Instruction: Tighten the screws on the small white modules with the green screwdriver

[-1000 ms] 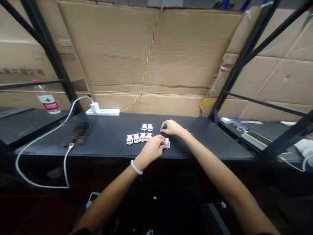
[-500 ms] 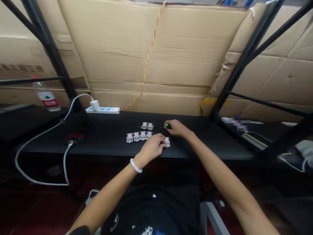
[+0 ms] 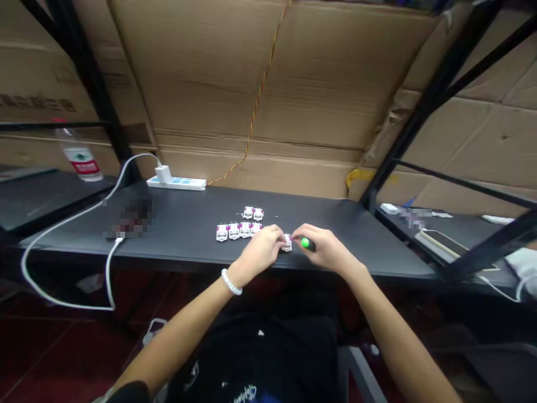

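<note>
At the middle front of the black desk, my left hand (image 3: 267, 246) pinches the left side of a small white-and-purple module (image 3: 287, 243) lying on the desk top. My right hand (image 3: 321, 246) is closed around a screwdriver with a black handle and a bright green end (image 3: 306, 243); its tip is hidden. The fingertips of that hand are at the module's right side. To the left of my hands is a row of several similar modules (image 3: 234, 230), partly covered at its right end. Behind the row, a pair of the same modules (image 3: 253, 213) sits close together.
A white power strip (image 3: 184, 183) with a plugged-in charger lies along the cardboard back wall. Its white cable (image 3: 54, 224) loops over the desk's left edge. Black metal posts (image 3: 419, 117) frame both sides. A bottle (image 3: 84, 162) stands at left, a phone (image 3: 444, 244) at right.
My right hand has come forward from the back of the desk to the module, carrying the screwdriver. My left hand still holds the module in nearly the same place.
</note>
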{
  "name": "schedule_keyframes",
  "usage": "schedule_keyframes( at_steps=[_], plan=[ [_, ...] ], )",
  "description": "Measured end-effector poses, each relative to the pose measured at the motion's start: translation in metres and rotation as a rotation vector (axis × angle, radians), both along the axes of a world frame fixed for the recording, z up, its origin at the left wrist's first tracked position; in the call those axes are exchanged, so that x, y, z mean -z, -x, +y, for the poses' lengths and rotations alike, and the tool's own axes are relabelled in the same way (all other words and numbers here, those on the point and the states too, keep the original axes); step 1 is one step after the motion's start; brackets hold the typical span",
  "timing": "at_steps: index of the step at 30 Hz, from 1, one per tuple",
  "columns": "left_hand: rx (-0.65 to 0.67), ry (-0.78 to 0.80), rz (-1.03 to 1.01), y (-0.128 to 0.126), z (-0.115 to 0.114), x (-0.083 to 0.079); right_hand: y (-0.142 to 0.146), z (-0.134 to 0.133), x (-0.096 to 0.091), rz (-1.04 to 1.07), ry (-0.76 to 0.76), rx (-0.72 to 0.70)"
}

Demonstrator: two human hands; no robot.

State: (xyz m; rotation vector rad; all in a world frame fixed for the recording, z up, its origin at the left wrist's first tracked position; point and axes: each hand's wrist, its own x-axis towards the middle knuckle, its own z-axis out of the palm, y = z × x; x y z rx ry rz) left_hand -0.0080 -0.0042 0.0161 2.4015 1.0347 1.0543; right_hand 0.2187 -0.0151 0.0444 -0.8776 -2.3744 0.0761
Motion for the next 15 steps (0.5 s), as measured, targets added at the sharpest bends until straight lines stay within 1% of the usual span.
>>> schedule_keyframes(
  at_steps=[3, 7, 11, 15],
  plan=[
    [-0.014, -0.023, -0.028, 0.001, -0.001, -0.001, 0.004, 0.001, 0.007, 0.024, -0.009, 0.019],
    [-0.019, -0.014, -0.08, 0.001, -0.001, 0.0, 0.008, 0.001, 0.013, 0.072, -0.019, 0.036],
    [-0.007, 0.007, -0.152, -0.001, 0.0, -0.001, 0.012, 0.0, 0.012, 0.115, -0.055, 0.037],
    [0.016, 0.034, -0.245, -0.004, -0.002, -0.002, 0.016, -0.002, 0.006, 0.207, -0.089, 0.034]
  ],
)
